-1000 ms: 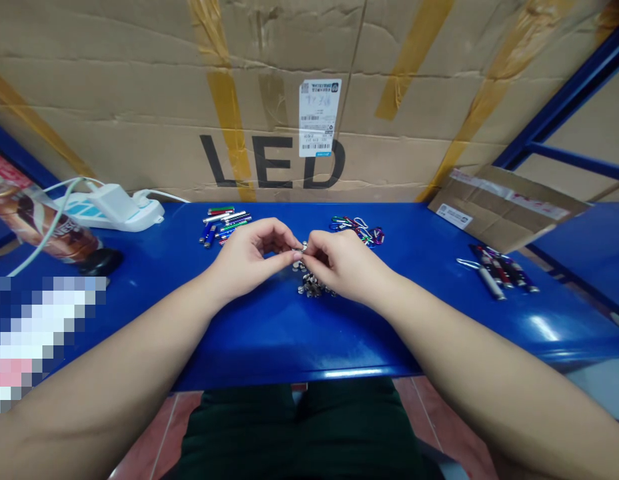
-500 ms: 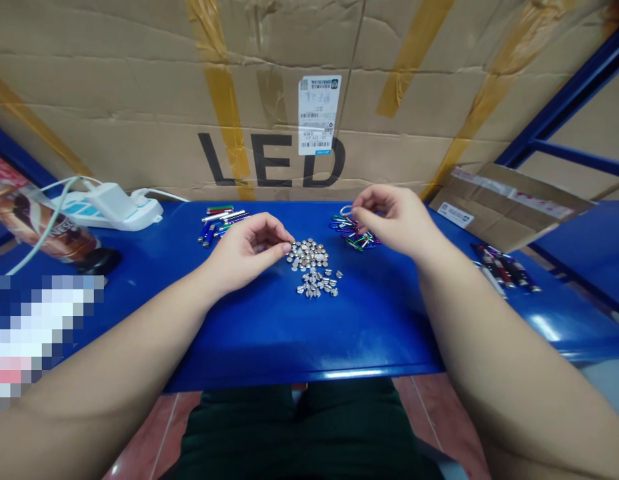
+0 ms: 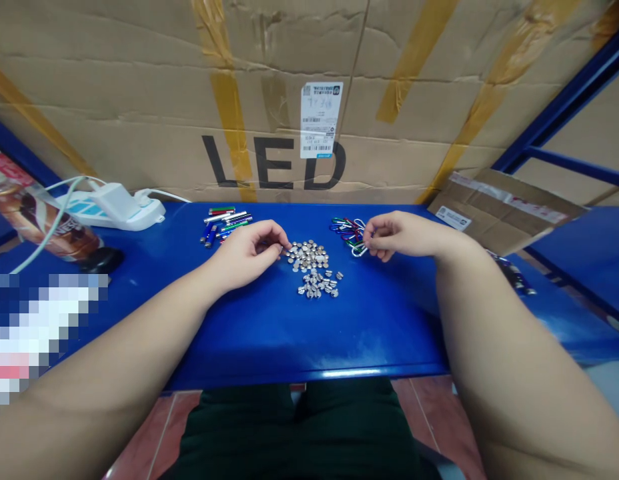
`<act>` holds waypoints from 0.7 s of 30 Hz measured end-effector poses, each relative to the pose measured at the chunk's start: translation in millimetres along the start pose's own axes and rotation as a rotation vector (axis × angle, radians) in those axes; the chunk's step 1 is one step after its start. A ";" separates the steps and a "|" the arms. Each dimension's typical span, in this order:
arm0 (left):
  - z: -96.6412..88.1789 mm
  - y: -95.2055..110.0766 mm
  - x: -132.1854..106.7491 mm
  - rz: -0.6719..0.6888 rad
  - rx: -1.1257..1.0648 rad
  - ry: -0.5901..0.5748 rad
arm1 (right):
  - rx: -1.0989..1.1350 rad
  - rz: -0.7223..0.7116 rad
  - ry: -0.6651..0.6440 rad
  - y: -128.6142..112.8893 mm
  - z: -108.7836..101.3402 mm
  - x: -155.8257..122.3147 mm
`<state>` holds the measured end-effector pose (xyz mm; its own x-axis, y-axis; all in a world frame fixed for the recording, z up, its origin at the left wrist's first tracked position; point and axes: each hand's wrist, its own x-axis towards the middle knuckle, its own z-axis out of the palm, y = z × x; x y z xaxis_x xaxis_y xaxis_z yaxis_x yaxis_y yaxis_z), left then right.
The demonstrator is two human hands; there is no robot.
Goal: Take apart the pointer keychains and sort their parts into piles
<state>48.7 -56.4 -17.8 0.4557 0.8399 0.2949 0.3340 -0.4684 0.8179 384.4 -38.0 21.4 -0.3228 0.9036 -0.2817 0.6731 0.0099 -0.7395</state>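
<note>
Small round silver metal discs [image 3: 308, 257] just beside the left hand [image 3: 245, 257], curled fingers hiding any pinch; right hand [image 3: 397, 235] curled at coloured metal carabiners [image 3: 347, 233], grip unclear.

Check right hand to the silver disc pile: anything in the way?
Partly. A tangle of multicoloured metal carabiner clips sits at the right hand's fingertips, on the side facing the pile of small round silver metal discs. Nothing else visible stands between them on the blue table top.
</note>
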 end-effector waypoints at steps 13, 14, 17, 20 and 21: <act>12.6 4.5 1.7 -0.117 -0.311 -0.059 | -0.132 -0.550 0.309 -24.1 52.8 9.5; 14.5 5.3 1.6 -0.132 -0.374 -0.067 | -0.110 -0.630 0.237 -29.9 62.7 8.9; 17.9 8.5 1.0 -0.140 -0.507 -0.094 | -0.088 -0.767 0.125 -44.3 84.3 7.3; 19.0 12.5 0.6 -0.131 -0.543 -0.110 | -0.030 -0.768 0.087 -49.6 90.5 5.3; 19.4 13.8 0.5 -0.131 -0.544 -0.108 | 0.019 -0.747 0.045 -49.9 90.7 4.6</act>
<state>69.6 -67.7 -16.0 0.5306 0.8352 0.1448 -0.0668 -0.1291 0.9894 289.0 -73.1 1.6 -0.6621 0.6754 0.3247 0.2734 0.6211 -0.7344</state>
